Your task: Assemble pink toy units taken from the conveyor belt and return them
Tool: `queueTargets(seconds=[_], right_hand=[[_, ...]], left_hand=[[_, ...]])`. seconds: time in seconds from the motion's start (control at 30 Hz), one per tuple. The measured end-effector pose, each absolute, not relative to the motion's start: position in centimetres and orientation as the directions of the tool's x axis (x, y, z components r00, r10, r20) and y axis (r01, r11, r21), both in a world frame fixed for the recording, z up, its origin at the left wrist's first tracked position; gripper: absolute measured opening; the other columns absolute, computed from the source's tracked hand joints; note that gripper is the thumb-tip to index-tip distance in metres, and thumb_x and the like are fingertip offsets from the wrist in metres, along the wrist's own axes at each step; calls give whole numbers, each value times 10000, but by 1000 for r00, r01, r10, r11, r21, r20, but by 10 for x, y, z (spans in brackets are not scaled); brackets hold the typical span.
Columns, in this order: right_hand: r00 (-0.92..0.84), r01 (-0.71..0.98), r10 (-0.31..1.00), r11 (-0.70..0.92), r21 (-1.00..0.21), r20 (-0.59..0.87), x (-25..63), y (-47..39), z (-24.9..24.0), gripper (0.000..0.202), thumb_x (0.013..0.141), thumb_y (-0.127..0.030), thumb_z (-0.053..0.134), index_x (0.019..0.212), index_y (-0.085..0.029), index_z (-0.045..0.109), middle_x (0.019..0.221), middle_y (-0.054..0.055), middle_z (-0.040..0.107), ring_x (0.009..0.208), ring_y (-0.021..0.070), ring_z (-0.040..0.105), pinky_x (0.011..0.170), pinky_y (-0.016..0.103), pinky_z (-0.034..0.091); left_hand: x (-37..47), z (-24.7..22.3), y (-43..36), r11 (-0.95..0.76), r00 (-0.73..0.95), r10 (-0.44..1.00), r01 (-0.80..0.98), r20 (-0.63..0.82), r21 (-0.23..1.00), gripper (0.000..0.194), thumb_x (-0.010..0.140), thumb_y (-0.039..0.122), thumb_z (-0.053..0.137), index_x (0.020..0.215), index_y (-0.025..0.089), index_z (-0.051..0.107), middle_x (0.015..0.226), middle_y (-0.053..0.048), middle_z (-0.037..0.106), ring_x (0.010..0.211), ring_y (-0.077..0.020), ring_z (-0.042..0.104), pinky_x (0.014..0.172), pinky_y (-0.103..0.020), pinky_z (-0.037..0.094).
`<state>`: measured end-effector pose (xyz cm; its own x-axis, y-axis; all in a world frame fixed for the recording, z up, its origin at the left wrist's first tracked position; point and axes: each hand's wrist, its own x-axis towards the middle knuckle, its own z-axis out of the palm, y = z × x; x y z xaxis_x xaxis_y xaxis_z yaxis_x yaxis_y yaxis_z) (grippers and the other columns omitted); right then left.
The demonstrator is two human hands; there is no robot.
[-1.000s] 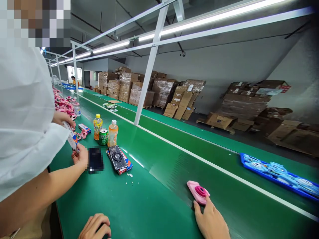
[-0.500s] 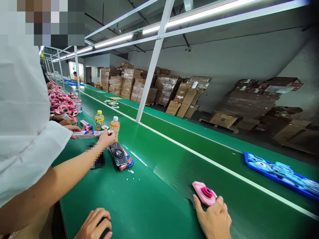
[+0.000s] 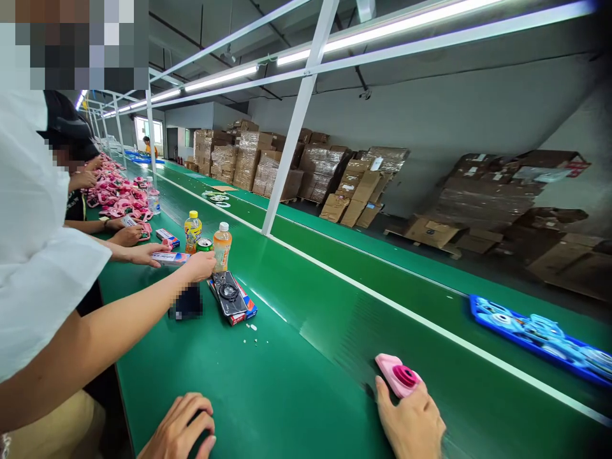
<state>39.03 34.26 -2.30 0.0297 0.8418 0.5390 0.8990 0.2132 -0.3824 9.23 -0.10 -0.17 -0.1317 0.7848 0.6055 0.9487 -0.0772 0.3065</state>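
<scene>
My right hand (image 3: 412, 417) grips the near end of a pink toy camera (image 3: 389, 368) with a raised magenta lens ring. The toy camera lies at the near edge of the green belt; my palm and fingers hide part of it. On the green table at the lower left, my left hand (image 3: 184, 424) rests with loosely bent fingers and a gap between thumb and forefinger. Nothing shows in it.
A co-worker's arm (image 3: 134, 319) reaches across on the left, near an orange drink bottle (image 3: 222, 245), a yellow-capped bottle (image 3: 192, 231) and a can. A phone (image 3: 228, 294) lies on a box. Blue parts fill a blue tray (image 3: 473, 307); pink parts (image 3: 122, 194) are heaped farther back.
The pink toy camera and my right hand have shifted slightly right. My left hand stays nearly still. The co-worker's body has moved a little left, showing more of the people behind.
</scene>
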Motion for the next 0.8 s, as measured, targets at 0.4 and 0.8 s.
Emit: queueTargets(seconds=[0.4,0.8], right_hand=[[194,841,724,225,-492,662,393,342,-21,986,824,-560,531,1453,172,330,1379,479,413,1323,617,407,1035,753,348],[-312,623,277,782,-24,909,324,311,-11,351,871,-278,552,1194,-143,584,978,150,614,907,305,594,817,467,516]], left_hand=[[95,-3,-3,-31,-207,838,905,504,424,101,961,202,568,885,254,611,961,-14,701,899,-183,693,863,-258,575],[5,21,17,93,-727,668,291,157,952,431,987,578,461,906,190,629,827,-30,686,708,-169,646,578,-242,521]])
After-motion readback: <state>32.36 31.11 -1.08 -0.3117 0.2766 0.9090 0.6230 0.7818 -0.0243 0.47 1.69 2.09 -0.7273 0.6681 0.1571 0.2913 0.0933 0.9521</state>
